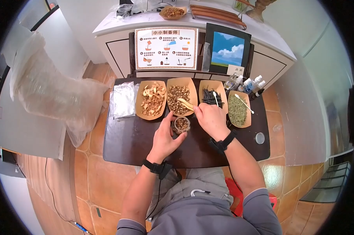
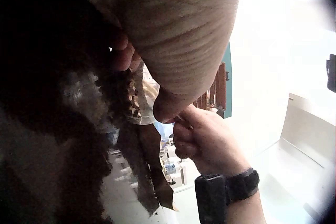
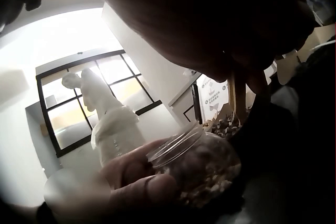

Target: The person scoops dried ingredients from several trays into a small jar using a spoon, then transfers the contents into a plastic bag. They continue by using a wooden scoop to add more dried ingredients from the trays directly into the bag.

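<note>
My left hand [image 1: 167,137] holds a small clear jar [image 3: 197,155] at the table's front middle, thumb and fingers curled round its sides. Brown and pale dried bits show inside the open jar. My right hand [image 1: 213,119] grips slim pale wooden tongs [image 1: 186,103], whose tips lie over the brown dried pieces in the middle paper tray [image 1: 192,88]. Just behind the jar stands that tray. In the right wrist view, the tongs come down from the dark, shaded right hand, beyond the jar's mouth.
Paper trays hold pale dried slices [image 1: 153,100], dark sticks [image 1: 213,98] and green dried herb [image 1: 237,109]. Cotton swabs lie across two trays. Small bottles [image 1: 249,84] stand at the back right, a round clear lid [image 1: 260,138] lies right, and silvery packets [image 1: 123,100] lie left.
</note>
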A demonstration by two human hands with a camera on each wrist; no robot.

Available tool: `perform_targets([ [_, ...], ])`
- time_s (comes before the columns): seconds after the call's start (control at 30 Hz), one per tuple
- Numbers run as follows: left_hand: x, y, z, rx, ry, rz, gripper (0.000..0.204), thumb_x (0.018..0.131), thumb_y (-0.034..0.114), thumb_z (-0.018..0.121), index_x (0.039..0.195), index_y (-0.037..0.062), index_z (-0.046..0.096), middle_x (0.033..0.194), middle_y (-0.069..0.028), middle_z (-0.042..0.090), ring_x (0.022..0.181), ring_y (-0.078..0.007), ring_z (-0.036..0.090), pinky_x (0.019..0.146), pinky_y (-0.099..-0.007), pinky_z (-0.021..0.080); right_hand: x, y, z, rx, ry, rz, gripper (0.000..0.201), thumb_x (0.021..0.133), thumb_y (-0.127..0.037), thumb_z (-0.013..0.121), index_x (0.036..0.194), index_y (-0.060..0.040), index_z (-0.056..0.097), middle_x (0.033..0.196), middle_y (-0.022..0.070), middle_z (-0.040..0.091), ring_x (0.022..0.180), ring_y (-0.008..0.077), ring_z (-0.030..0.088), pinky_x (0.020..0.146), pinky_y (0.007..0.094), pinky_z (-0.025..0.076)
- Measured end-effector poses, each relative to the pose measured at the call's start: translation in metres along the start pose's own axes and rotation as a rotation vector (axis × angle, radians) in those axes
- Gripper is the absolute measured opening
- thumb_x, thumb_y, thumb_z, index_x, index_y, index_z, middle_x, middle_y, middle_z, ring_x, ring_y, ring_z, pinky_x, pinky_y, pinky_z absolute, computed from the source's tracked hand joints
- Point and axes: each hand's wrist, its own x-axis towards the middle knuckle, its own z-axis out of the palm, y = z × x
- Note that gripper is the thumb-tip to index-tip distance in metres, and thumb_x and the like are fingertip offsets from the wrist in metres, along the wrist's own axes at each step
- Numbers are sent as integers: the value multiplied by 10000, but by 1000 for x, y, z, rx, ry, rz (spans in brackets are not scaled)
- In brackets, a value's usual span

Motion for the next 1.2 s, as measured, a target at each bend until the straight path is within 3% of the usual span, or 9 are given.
perform_targets([
  [0.27, 0, 0, 1, 1, 3, -3, 984, 804, 188, 916, 1627, -6, 413, 1292, -78, 658, 776, -142, 553, 729, -287, 530, 5, 3, 8, 170, -67, 131, 434, 1064, -409, 630, 861, -46, 752, 765, 184, 742, 754, 420, 743, 679, 537, 578],
  [0.47, 0, -1, 1, 6, 3, -4, 982, 804, 185, 915, 1626, -8, 415, 1298, -76, 660, 773, -139, 551, 730, -291, 530, 4, 15, 22, 345, -74, 206, 407, 1035, -387, 693, 887, -13, 756, 760, 170, 720, 735, 361, 723, 687, 451, 547],
  [0.53, 0, 0, 1, 3, 1, -8, 981, 804, 184, 914, 1626, -9, 415, 1296, -73, 664, 772, -139, 551, 732, -290, 531, 5, 18, 24, 428, -68, 220, 361, 1019, -340, 733, 902, 1, 756, 754, 141, 718, 687, 283, 701, 668, 409, 535],
  [0.63, 0, -1, 1, 2, 4, -4, 981, 803, 181, 914, 1626, -8, 415, 1289, -69, 667, 768, -140, 549, 730, -288, 530, 6, 22, 23, 492, -105, 270, 352, 988, -366, 727, 908, -27, 775, 812, 160, 766, 775, 345, 756, 728, 439, 579],
  [0.73, 0, -2, 1, 0, 9, 1, 981, 802, 177, 913, 1626, -8, 414, 1286, -67, 669, 764, -140, 546, 724, -288, 528, 5, 23, 19, 531, -98, 296, 338, 994, -346, 737, 916, -19, 770, 793, 145, 762, 745, 302, 749, 705, 413, 565],
  [0.93, 0, -1, 1, -4, 9, 3, 984, 802, 171, 911, 1628, -8, 409, 1291, -68, 668, 765, -137, 546, 722, -287, 525, -9, 25, -4, 599, -76, 248, 334, 1021, -327, 731, 942, -4, 753, 789, 120, 751, 697, 235, 712, 674, 387, 543],
  [1.13, -1, -2, 1, 6, 13, 18, 986, 806, 187, 914, 1629, -6, 406, 1303, -72, 664, 754, -148, 546, 720, -293, 527, -46, 20, -38, 623, -68, 203, 315, 1022, -312, 745, 974, 0, 741, 765, 107, 732, 685, 215, 701, 661, 370, 536],
  [1.2, -1, -1, 0, 11, 6, 6, 988, 806, 190, 915, 1630, -3, 407, 1301, -69, 664, 754, -149, 547, 721, -294, 528, -58, 16, -44, 628, -67, 197, 290, 1015, -297, 749, 955, -14, 740, 767, 112, 738, 687, 250, 723, 649, 374, 540],
])
